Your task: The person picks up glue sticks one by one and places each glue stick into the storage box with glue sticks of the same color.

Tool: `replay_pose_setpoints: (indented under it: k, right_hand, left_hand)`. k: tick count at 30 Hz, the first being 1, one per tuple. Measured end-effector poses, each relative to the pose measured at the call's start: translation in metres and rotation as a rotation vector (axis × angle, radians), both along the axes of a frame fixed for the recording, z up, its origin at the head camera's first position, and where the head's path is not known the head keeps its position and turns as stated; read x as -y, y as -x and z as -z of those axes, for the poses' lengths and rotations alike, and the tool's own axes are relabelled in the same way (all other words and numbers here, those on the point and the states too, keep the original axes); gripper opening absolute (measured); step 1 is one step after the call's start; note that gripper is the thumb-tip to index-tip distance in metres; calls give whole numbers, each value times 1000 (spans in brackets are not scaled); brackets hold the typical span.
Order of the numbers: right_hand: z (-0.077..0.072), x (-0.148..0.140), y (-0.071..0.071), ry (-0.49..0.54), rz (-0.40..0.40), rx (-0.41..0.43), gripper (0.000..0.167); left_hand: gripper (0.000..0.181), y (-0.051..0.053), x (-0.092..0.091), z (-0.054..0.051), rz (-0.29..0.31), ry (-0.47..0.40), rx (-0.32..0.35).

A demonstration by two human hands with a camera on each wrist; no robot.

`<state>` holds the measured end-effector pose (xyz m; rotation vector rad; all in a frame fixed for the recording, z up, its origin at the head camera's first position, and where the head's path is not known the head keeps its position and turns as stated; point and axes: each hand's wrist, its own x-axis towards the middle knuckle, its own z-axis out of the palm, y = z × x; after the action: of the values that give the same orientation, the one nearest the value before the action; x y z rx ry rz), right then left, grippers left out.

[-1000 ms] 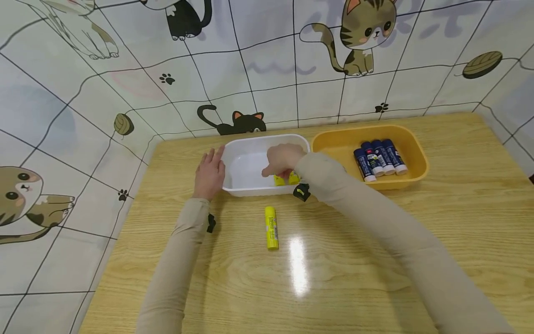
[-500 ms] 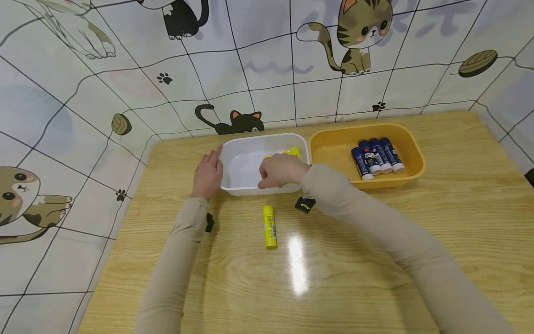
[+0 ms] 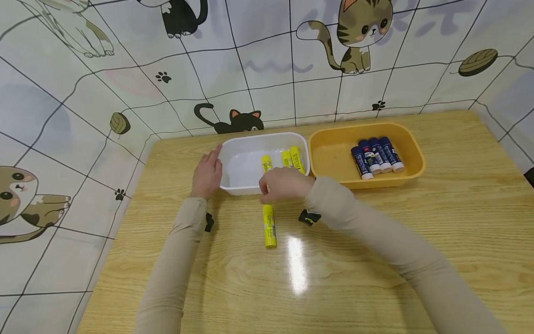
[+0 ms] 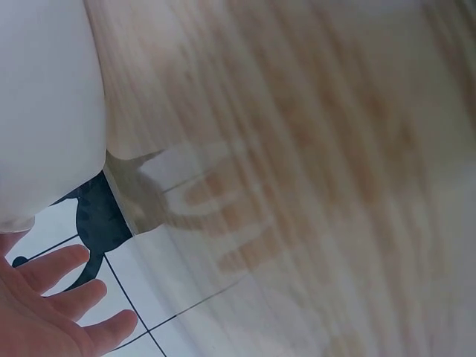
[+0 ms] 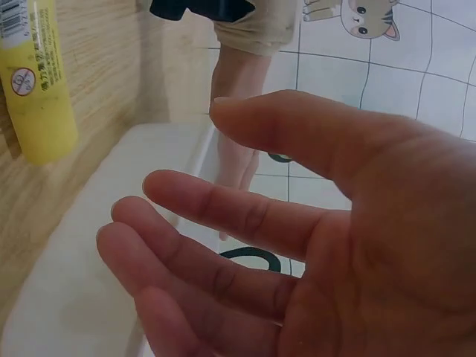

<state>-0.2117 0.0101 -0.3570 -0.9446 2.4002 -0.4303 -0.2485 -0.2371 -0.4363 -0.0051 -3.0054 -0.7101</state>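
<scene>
A white tray [image 3: 242,185] holds 3 yellow glue sticks [image 3: 296,159]. My left hand [image 3: 206,174] rests against the tray's left end, its fingers loosely extended in the left wrist view. My right hand [image 3: 285,184] is over the tray's front rim, covering part of one glue stick. Nothing sits between its thumb and fingers, which stand apart in the right wrist view. Just in front of that hand, another yellow glue stick [image 3: 269,227] lies on the table, pointing away from me; its printed label and cap end show in the right wrist view too.
Right beside the white tray stands a yellow-orange tray [image 3: 333,160] with several dark blue glue sticks [image 3: 377,156] lying side by side. Behind the wooden table [image 3: 354,278] rises a tiled wall [image 3: 267,69] printed with cats.
My right hand has let go of a yellow glue stick in the white tray and come back toward me, over the front rim. My left hand stays at the tray's left end.
</scene>
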Motion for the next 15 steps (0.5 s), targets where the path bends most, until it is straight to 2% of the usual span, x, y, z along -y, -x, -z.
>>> replay_pose_setpoints:
  k: [3, 11, 15]
  right_hand:
    - [3, 0, -2, 13, -38, 20, 16]
    - [18, 3, -9, 26, -234, 114, 17]
    - [24, 6, -14, 49, -294, 86, 16]
  left_hand:
    - [50, 0, 0, 0, -3, -6, 0]
    - [50, 1, 1, 1, -1, -17, -2]
    - [50, 0, 2, 2, 1, -25, -1]
